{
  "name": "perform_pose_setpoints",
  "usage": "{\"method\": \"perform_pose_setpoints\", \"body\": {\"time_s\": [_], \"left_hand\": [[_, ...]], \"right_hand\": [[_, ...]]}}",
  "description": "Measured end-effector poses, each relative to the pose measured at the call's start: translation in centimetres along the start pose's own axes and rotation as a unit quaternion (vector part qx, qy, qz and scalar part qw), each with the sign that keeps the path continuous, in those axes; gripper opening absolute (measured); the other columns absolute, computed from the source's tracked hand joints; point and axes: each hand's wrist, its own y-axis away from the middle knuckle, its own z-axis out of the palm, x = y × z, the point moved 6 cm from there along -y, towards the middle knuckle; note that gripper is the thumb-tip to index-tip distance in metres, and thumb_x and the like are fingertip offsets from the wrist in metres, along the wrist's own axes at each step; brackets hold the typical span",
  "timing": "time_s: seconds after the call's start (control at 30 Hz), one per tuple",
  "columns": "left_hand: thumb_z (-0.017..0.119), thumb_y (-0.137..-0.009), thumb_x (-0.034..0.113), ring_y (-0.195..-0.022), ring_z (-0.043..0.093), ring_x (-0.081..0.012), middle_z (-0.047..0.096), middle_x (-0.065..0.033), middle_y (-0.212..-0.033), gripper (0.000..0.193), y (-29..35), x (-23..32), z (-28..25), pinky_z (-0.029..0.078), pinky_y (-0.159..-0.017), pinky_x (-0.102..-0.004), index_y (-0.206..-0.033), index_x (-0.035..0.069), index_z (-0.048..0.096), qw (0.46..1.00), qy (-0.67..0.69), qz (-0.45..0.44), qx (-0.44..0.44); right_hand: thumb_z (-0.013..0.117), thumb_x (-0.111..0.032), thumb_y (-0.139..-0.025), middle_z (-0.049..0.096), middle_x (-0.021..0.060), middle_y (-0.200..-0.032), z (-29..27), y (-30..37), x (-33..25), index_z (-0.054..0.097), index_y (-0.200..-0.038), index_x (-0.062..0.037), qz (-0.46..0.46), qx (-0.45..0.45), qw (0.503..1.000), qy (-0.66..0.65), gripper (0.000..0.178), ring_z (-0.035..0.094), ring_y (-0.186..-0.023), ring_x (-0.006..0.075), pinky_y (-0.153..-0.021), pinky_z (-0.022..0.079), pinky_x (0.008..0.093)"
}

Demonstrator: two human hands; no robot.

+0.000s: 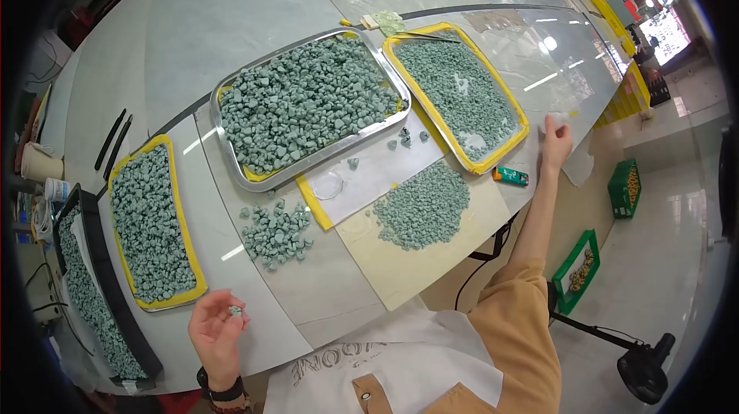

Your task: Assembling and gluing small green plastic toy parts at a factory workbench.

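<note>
My left hand [214, 335] is raised at the near left, fingers curled, pinching a small grey-green stone [235, 311] between thumb and fingertips. My right hand [556, 143] rests at the right side of the table with its fingers drawn together; a whitish bit shows at the fingertips, too small to name. A loose pile of larger stones [277, 235] lies beyond my left hand. Finer stones [425, 207] are heaped on a cream board [389, 283]. Left of my left hand stands a yellow-rimmed tray [189, 237] full of stones.
A metal tray [309, 174] heaped with stones stands mid-table, beside another yellow-rimmed tray [508, 87] with tweezers [427, 36] across it. A green lighter [510, 176] lies near my right forearm. A black tray [138, 345] sits far left; green baskets [579, 274] stand below, right.
</note>
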Motion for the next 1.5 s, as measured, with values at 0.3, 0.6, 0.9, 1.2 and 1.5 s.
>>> {"method": "perform_pose_setpoints", "body": {"time_s": [0.3, 0.6, 0.9, 1.2, 1.5], "left_hand": [[0.052, -0.079, -0.010, -0.087, 0.061, -0.0196, 0.057, -0.0125, -0.100, 0.025, -1.5, 0.4, 1.5, 0.050, -0.074, -0.0270, -0.103, -0.006, 0.054, 0.990, 0.069, 0.015, -0.120], [0.052, -0.077, -0.014, -0.087, 0.062, -0.0209, 0.059, -0.0165, -0.100, 0.026, -1.7, 0.3, 2.4, 0.050, -0.077, -0.0302, -0.102, -0.006, 0.054, 0.974, 0.185, -0.025, -0.130], [0.051, -0.079, -0.014, -0.093, 0.061, -0.0225, 0.058, -0.0174, -0.104, 0.025, -1.6, -0.6, 1.6, 0.050, -0.083, -0.0318, -0.102, -0.007, 0.056, 0.971, 0.176, 0.001, -0.161], [0.051, -0.079, -0.015, -0.097, 0.060, -0.0226, 0.057, -0.0176, -0.107, 0.030, -1.5, -1.8, 2.2, 0.050, -0.085, -0.0325, -0.107, -0.008, 0.055, 0.971, 0.170, -0.044, -0.166], [0.052, -0.078, -0.015, -0.097, 0.060, -0.0215, 0.059, -0.0172, -0.104, 0.030, -1.6, -1.7, 2.2, 0.050, -0.085, -0.0312, -0.107, -0.008, 0.054, 0.977, 0.125, -0.032, -0.171]], "right_hand": [[0.056, -0.035, -0.086, 0.050, 0.0005, -0.069, -5.7, 22.1, -17.6, 0.041, -0.121, 0.0012, -0.028, -0.185, 0.769, -0.612, 0.052, 0.044, -0.068, 0.0089, -0.053, 0.037, 0.0177], [0.052, -0.030, -0.089, 0.037, -0.0017, -0.057, 1.5, 37.2, -26.8, 0.043, -0.116, -0.0042, 0.220, -0.522, 0.338, -0.752, 0.039, 0.031, -0.054, 0.0096, -0.043, 0.027, 0.0218], [0.049, -0.035, -0.088, 0.042, 0.0003, -0.057, 2.8, 40.0, -26.7, 0.043, -0.106, -0.0071, 0.286, -0.511, 0.381, -0.716, 0.034, 0.034, -0.046, 0.0128, -0.041, 0.031, 0.0258], [0.039, -0.047, -0.090, 0.059, 0.0135, -0.071, -1.0, 41.7, -29.5, 0.041, -0.100, -0.0045, -0.263, -0.473, 0.614, -0.575, 0.044, 0.059, -0.069, 0.0329, -0.059, 0.046, 0.0349], [0.033, -0.046, -0.091, 0.062, 0.0177, -0.064, -0.8, 41.3, -29.1, 0.047, -0.092, 0.0023, -0.262, -0.482, 0.593, -0.590, 0.050, 0.063, -0.079, 0.0431, -0.059, 0.053, 0.0429]]}}
